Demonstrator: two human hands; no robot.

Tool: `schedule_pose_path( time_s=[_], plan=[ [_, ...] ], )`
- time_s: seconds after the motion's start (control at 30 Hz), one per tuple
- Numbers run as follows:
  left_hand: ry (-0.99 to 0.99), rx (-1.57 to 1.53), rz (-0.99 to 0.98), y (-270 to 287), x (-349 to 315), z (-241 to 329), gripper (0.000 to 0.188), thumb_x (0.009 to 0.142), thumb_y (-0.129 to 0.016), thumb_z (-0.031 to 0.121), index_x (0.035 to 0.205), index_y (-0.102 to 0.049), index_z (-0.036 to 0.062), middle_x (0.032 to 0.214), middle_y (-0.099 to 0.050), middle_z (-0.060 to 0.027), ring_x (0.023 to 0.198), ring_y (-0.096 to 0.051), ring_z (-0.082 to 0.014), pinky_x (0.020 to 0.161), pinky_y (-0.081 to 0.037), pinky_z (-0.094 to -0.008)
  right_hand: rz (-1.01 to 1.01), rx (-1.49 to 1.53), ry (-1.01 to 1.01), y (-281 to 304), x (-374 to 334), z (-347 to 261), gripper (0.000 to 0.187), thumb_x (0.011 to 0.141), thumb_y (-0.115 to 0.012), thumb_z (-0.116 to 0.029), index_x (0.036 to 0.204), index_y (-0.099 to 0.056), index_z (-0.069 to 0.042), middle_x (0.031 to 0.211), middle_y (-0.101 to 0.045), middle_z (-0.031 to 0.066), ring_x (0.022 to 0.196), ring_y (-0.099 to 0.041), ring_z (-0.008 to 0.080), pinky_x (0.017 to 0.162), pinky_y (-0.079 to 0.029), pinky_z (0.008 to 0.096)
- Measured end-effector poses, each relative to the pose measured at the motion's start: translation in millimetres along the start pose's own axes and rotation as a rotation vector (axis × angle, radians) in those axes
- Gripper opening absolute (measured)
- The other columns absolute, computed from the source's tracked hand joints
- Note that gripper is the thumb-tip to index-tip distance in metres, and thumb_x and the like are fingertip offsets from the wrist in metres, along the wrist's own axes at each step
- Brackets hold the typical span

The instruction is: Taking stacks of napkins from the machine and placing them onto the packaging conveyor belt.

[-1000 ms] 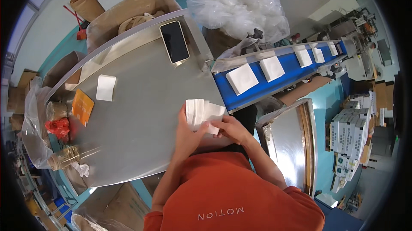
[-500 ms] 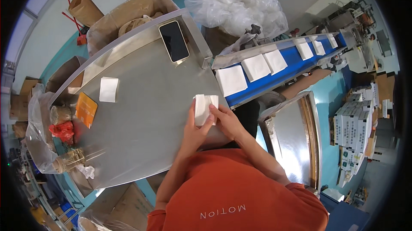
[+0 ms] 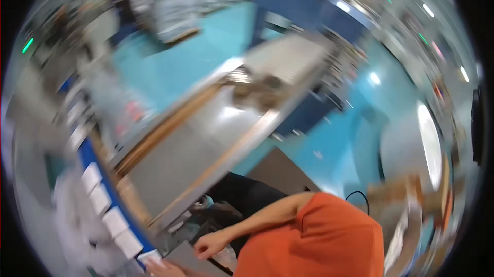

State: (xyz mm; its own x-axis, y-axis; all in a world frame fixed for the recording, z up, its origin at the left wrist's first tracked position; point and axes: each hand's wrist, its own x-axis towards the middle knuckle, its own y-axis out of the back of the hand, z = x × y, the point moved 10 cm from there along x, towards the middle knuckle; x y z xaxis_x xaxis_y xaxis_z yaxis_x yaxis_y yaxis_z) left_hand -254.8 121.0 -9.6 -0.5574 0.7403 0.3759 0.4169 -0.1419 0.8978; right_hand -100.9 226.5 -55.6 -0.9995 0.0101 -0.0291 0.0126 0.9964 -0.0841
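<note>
My left hand (image 3: 165,269) is at the lower edge, partly cut off, its fingers touching a white folded stack (image 3: 149,257) at the near end of the blue conveyor belt (image 3: 135,229). Blur hides whether those fingers grip it. To its right, apart from it, my right hand (image 3: 208,245) hangs beside a grey panel edge with its fingers curled in. Nothing shows in that hand. More white folded stacks (image 3: 115,222) lie in a row along the belt. Whether they are paper or cloth I cannot tell.
A long metal-topped table (image 3: 185,158) with a brown edge runs away from me past the belt. Pale wrapped packages (image 3: 170,9) stand stacked on the turquoise floor at the back. Cardboard (image 3: 396,190) lies to the right. Motion blurs most surroundings.
My view has swung far round to the right. Both hands held a white folded stack together before; now they are apart, the left at the belt's end, the right curled without it.
</note>
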Motion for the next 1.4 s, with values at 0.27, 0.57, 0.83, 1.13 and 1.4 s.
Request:
schedule_pose_path(
  time_s=[0.27,0.57,0.83,1.13,1.4],
  plan=[
    [-0.437,0.005,0.564,123.2,37.4,248.9,0.045,0.092,-0.058,0.030,0.124,-0.056,-0.0027,0.112,-0.061,-0.0202,0.097,-0.061,-0.0375,0.086,-0.051,-0.0459,1.725,-0.018,-0.434,156.2,-648.4,59.0,0.039,0.092,-0.060,-0.037,0.111,-0.064,-0.003,0.105,-0.070,0.0139,0.097,-0.067,0.0278,0.083,-0.052,0.0374],
    [-0.446,0.103,0.509,225.7,-39.7,676.3,0.036,0.096,-0.052,0.024,0.124,-0.055,0.0013,0.113,-0.057,-0.0227,0.115,-0.052,-0.0474,0.094,-0.043,-0.0631,2.065,0.352,0.277,121.4,-909.6,117.6,0.034,0.096,-0.060,-0.030,0.113,-0.061,-0.001,0.095,-0.066,0.0056,0.087,-0.062,0.0132,0.080,-0.050,0.0283],
    [-0.846,0.188,0.309,141.1,12.1,789.4,0.072,0.087,-0.063,0.046,0.139,-0.043,0.0008,0.129,-0.053,-0.0306,0.118,-0.056,-0.0388,0.098,-0.047,-0.0474,2.289,0.846,0.383,27.6,-1004.5,234.1,0.027,0.095,-0.063,-0.024,0.109,-0.062,-0.001,0.088,-0.066,0.0039,0.078,-0.061,0.0094,0.072,-0.051,0.0256],
    [-0.007,-0.411,0.046,238.5,-42.8,798.1,0.110,0.088,-0.039,0.074,0.142,-0.019,-0.0188,0.149,-0.020,-0.0371,0.142,-0.019,-0.0447,0.118,-0.016,-0.0475,2.156,1.089,0.077,10.2,-1060.6,312.8,0.030,0.098,-0.057,-0.027,0.110,-0.062,-0.001,0.090,-0.066,0.0055,0.079,-0.062,0.0129,0.069,-0.049,0.0262],
    [0.204,-0.333,0.357,224.9,-59.1,753.9,0.091,0.091,-0.037,0.071,0.148,-0.027,0.0007,0.150,-0.028,-0.0248,0.137,-0.032,-0.0404,0.109,-0.032,-0.0509,2.091,1.191,-0.121,-11.9,-1052.5,370.7,0.026,0.098,-0.056,-0.023,0.106,-0.062,0.001,0.091,-0.068,0.0080,0.073,-0.060,0.0114,0.065,-0.047,0.0260]
  ],
)
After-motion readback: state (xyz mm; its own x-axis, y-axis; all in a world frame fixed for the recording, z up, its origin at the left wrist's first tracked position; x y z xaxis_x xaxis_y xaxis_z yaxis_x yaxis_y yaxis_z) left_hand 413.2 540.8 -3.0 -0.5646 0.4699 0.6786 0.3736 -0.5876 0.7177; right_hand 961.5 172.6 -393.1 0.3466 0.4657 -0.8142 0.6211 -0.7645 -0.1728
